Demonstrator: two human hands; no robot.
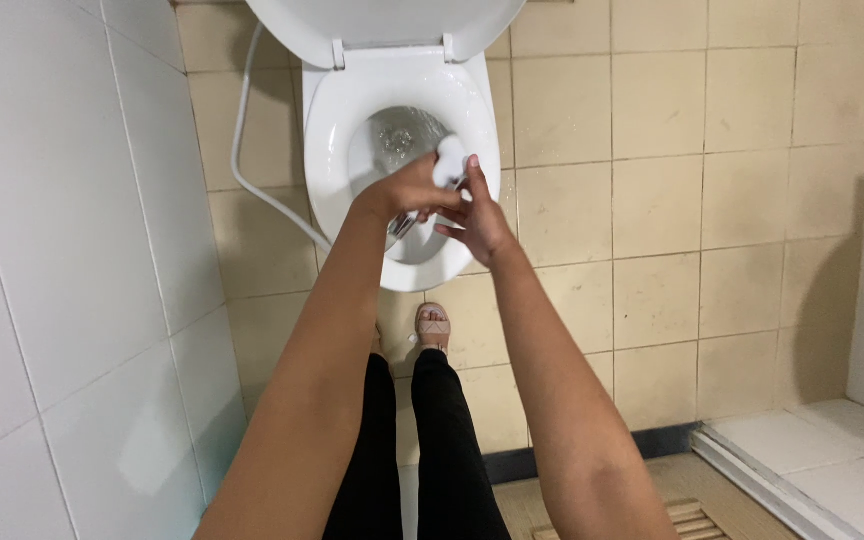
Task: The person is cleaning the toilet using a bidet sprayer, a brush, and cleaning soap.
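A white toilet (337, 130) stands ahead with its lid raised and water in the bowl. Over the bowl's front, my left hand (407, 190) grips a hand-held bidet sprayer (449, 160) with a white head and a metal lever. My right hand (477, 215) is right beside it, fingers spread and touching the sprayer's head from the right. The sprayer's white hose (252, 180) loops down along the left side of the toilet.
A white tiled wall (62, 260) runs close on the left. Beige floor tiles (652, 200) spread to the right. My legs in black trousers and a sandalled foot (433, 327) stand before the toilet. A white raised step (832, 460) lies at the lower right.
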